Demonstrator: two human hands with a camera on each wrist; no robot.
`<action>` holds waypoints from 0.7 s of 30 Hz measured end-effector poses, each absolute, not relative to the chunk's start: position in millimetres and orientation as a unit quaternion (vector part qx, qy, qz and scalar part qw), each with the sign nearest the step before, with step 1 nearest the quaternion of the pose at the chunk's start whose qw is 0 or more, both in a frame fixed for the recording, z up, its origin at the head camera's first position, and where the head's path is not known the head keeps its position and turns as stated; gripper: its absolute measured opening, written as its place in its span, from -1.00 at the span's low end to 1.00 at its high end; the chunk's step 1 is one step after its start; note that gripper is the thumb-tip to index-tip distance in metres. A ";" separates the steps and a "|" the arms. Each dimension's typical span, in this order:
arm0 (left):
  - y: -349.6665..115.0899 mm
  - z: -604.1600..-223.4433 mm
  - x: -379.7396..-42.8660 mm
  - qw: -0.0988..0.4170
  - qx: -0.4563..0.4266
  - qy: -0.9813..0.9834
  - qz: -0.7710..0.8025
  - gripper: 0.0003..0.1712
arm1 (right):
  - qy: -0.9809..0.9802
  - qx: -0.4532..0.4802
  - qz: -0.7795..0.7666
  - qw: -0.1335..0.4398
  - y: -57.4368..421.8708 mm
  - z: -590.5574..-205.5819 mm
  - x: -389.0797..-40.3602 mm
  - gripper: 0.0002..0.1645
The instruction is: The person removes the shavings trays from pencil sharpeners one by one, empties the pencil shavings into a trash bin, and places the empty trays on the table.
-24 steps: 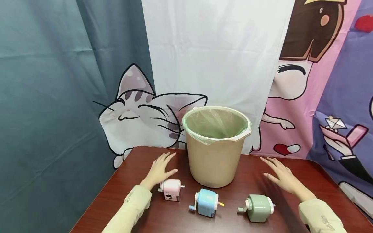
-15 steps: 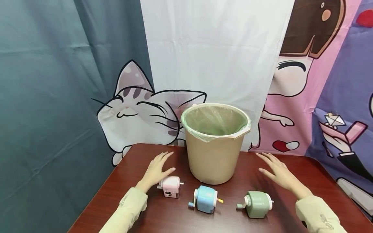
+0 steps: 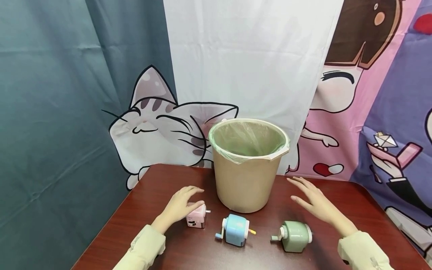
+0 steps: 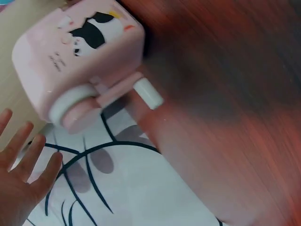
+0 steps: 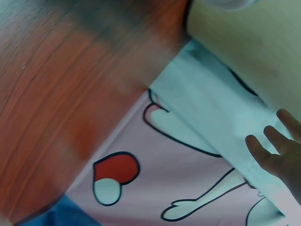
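Note:
A pink crank pencil sharpener with a penguin-like print stands on the left of the table. My left hand is just over it, thumb and fingers spread, covering part of its top in the head view. In the left wrist view the fingertips are close beside the pink sharpener and its crank. My right hand hovers over the right side with loose, spread fingers and holds nothing. It is nearest a green pencil sharpener. Between the hands is a blue pencil sharpener with a yellow pencil end sticking out of its right side.
Behind the sharpeners a beige bucket with a clear green liner stands on the dark red table. Printed curtains hang along the table's back and sides.
My left hand has lowered toward the pink sharpener and now partly covers it. The right hand has shifted left, inward over the table. The head view has tilted slightly.

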State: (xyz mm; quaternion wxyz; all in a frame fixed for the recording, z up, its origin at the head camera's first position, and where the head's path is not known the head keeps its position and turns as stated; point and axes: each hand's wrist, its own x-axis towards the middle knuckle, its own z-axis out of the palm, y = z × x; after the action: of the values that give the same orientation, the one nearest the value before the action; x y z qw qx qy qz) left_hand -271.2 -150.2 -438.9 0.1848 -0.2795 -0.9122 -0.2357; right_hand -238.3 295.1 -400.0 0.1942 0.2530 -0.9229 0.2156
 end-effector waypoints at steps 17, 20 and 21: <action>-156.5 -442.4 -242.3 0.178 -0.303 -0.911 -0.216 -0.57 | -0.900 0.300 0.238 0.209 245.9 -382.6 -203.2 -0.33; -158.1 -445.9 -242.0 0.166 -0.305 -0.912 -0.217 -0.54 | -0.893 0.315 0.231 0.223 233.5 -380.7 -193.2 -0.32; -158.4 -446.8 -241.7 0.163 -0.306 -0.912 -0.218 -0.52 | -0.891 0.320 0.230 0.227 229.6 -380.0 -190.0 -0.31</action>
State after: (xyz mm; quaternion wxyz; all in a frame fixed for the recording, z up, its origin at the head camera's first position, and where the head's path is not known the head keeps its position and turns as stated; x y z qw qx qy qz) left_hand -241.7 -158.4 -446.8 0.1629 -0.3056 -0.9124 -0.2181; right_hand -190.0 229.6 -380.0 0.2268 0.3200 -0.8905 0.2304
